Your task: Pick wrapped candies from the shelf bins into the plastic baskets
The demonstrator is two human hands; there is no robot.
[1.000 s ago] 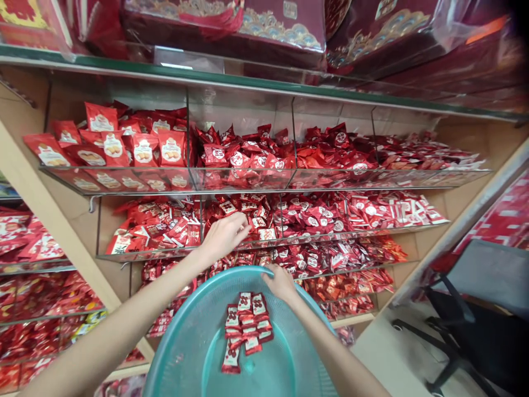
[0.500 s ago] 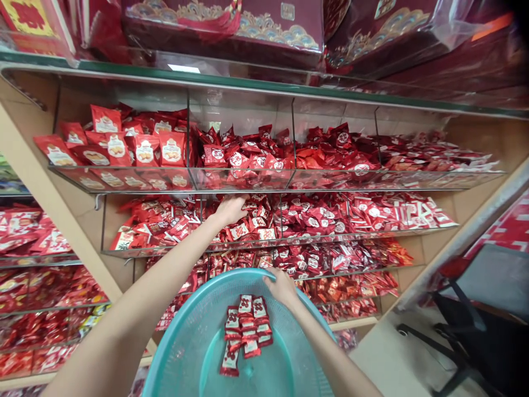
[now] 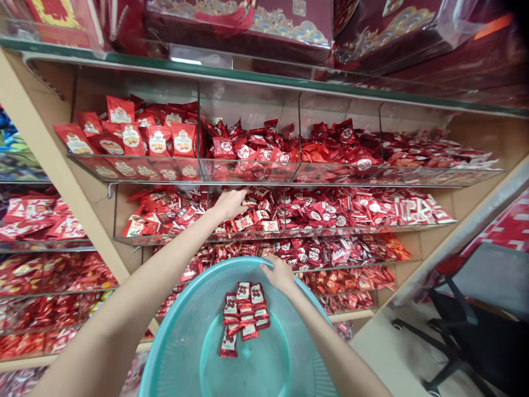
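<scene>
My left hand [image 3: 231, 203] reaches into a compartment of the second shelf, over small red and white wrapped packets [image 3: 260, 212]. Its fingertips are out of sight among them, so I cannot see what they hold, if anything. My right hand [image 3: 280, 273] is closed on the far rim of a turquoise plastic basket [image 3: 173, 314], thumb on the inner side. Several red and white packets [image 3: 243, 309] lie in a small cluster on the basket's bottom.
Clear dividers split the shelves of red packets [image 3: 243, 151]. A glass shelf edge [image 3: 264, 78] runs above, with dark red gift boxes [image 3: 248, 27] on it. A wooden upright [image 3: 70, 182] stands left. A black chair [image 3: 475, 331] is at the lower right.
The view has shifted slightly, so the left part of the shelves sits further right in the picture. My left hand stays at the same compartment and my right hand still holds the rim.
</scene>
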